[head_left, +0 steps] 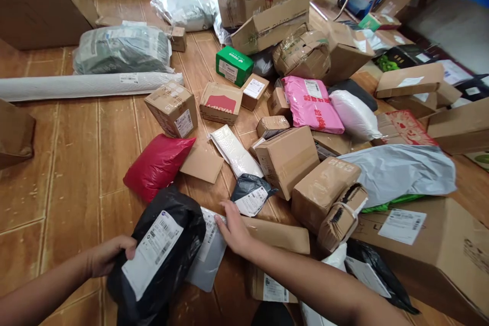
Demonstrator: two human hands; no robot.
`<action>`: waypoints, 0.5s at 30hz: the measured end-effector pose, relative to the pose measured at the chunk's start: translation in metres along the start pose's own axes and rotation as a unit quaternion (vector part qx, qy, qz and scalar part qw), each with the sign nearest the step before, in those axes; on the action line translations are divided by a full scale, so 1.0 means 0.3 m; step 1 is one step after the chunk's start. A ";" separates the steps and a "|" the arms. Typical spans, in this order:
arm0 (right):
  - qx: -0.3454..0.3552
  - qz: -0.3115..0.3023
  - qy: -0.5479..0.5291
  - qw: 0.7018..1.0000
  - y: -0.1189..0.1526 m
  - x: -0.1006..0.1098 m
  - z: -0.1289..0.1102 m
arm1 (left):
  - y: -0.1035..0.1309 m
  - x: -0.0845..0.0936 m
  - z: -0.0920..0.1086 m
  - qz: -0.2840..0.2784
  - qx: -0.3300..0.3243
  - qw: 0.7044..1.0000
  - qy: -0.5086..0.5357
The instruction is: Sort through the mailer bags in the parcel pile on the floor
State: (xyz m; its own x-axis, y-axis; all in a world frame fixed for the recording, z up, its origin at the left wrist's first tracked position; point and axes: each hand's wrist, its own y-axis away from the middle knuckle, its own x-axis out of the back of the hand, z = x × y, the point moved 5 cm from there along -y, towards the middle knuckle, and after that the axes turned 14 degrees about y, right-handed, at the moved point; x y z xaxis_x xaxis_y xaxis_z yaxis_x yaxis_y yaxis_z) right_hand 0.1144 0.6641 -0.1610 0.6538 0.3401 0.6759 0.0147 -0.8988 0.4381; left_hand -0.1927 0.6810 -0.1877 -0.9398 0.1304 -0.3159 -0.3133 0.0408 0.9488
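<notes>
While the left hand [109, 254] curled its fingers around the edge of a black labelled mailer bag [156, 260] on the wooden floor [69, 163], the right hand [234, 229] lay flat, fingers together, on a grey mailer [208, 260], parcels heaped beyond.

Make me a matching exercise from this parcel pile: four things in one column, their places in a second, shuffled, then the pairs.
Things:
1. black mailer bag
2. green box
3. pink mailer
4. red mailer

Places:
A. beside a white mailer
B. far, beside a small labelled carton
C. gripped by the left hand
D. on the floor below a taped box

Pairs: 1-C, 2-B, 3-A, 4-D
</notes>
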 end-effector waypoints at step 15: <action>-0.043 -0.266 0.059 0.961 0.165 -0.176 0.051 | -0.264 -0.171 -0.059 0.118 -0.319 0.857 -0.388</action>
State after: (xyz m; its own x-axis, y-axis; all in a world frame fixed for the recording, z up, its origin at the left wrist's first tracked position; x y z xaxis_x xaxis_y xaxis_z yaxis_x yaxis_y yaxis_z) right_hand 0.0922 0.5975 -0.1840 0.4805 0.7787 0.4035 0.2576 -0.5651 0.7838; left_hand -0.1222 0.6536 -0.2467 -0.6905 0.6904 0.2158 -0.3708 -0.5940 0.7139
